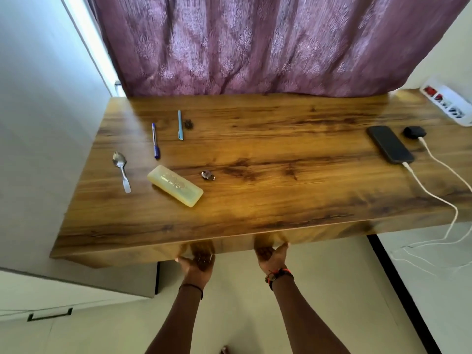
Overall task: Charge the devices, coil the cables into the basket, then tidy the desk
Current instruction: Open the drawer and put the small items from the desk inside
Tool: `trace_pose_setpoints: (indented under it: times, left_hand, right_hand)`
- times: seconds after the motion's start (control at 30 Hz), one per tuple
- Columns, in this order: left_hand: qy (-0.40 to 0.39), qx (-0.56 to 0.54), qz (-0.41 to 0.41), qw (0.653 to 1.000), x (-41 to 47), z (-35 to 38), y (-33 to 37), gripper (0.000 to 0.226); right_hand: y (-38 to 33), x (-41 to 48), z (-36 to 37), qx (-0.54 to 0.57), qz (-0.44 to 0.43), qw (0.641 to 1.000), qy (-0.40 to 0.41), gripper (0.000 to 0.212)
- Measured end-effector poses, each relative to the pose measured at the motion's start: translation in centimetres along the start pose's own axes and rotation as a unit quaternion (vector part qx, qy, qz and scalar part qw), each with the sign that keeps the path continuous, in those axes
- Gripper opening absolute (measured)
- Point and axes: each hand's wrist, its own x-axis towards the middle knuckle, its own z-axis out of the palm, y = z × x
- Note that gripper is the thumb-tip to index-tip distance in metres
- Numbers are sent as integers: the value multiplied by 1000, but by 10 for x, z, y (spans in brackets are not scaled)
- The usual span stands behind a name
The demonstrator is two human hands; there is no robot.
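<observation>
Wooden desk (255, 154) against a purple curtain (268, 44). My left hand (198, 261) and right hand (272, 254) sit apart at its near front edge, lower centre of frame. The fingers are out of sight at the edge, so I cannot tell if they grip it. Right side: black phone (389, 144) and dark earbud case (414, 132), both plugged into white cables (431, 194) running off toward lower right. Power strip (449, 103) at upper right. Left side: spoon (121, 171), dark blue pen (155, 144), light blue pen (180, 125), yellowish case (175, 185).
</observation>
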Motion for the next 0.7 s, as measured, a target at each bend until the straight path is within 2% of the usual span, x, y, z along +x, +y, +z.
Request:
trace_pose_setpoints:
  times: [0.1, 0.33, 0.57, 0.63, 0.7]
  left_hand:
    - [-25, -35, -4, 999, -4, 1, 0, 79]
    - [4, 18, 9, 1000, 6, -9, 1, 79]
    - [43, 14, 47, 998, -28, -27, -19, 71]
    - [67, 72, 58, 993, -32, -40, -26, 64]
    - [75, 189, 47, 978, -43, -55, -37, 46]
  right_hand:
    - [-5, -4, 0, -6, 16, 1000, -5, 78]
    - [-4, -12, -3, -20, 17, 999, -22, 79]
    - [4, -14, -38, -42, 8, 999, 12, 80]
    - [4, -19, -51, -60, 6, 998, 11, 77]
    - [3, -26, -64, -118, 0, 993, 22, 73]
